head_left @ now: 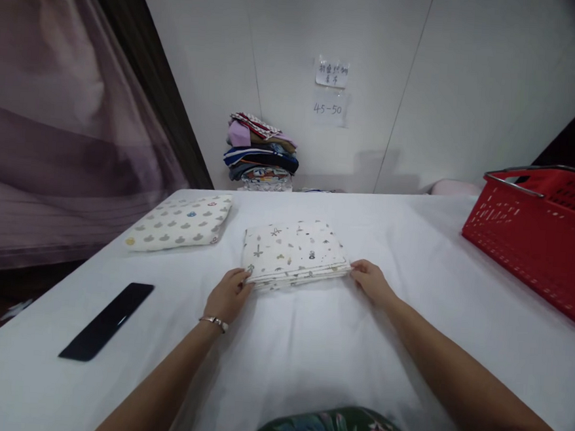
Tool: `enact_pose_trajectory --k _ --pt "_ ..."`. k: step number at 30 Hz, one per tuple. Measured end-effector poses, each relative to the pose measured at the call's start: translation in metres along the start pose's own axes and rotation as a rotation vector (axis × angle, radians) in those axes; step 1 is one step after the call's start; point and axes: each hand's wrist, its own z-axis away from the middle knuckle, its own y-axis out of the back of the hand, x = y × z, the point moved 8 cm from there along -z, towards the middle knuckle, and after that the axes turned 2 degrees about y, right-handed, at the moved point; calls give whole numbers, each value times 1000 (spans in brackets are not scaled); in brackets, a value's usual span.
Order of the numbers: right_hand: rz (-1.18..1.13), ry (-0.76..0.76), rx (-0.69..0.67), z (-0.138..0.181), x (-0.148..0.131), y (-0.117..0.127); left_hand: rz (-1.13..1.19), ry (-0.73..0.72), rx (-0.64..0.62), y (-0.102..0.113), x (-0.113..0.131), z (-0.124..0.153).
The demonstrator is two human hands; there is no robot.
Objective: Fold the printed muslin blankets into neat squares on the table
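A white cloth with small printed figures lies folded in several layers at the middle of the table. Its near left corner is pinched by my left hand, which has a bracelet at the wrist. At the near right corner, my right hand grips the layered edge between thumb and fingers. The cloth rests flat, its folded layers showing along the near side. Left of it lies another folded cloth, white with grey cloud-like shapes, touched by neither hand.
A black flat strip lies on the white-covered table at left. On the right stands a red basket with a metal handle. A stack of folded fabrics is against the wall behind. A curtain hangs at left.
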Motion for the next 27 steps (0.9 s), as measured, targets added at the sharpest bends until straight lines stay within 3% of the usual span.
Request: enact_pose_trajectory --k 5,10,21,24,27 --pt "-5 -82 1 -8 -5 5 -23 -16 28 1 3 2" --pt "320 139 100 -18 -30 3 -48 -36 56 5 12 5" --pt "458 85 -33 -29 -18 -7 -76 46 34 2 11 4" --pt "530 90 -69 -38 -23 -9 -19 98 -13 6 6 0" --pt "612 112 -54 -63 -37 -11 147 233 -136 9 -7 -14"
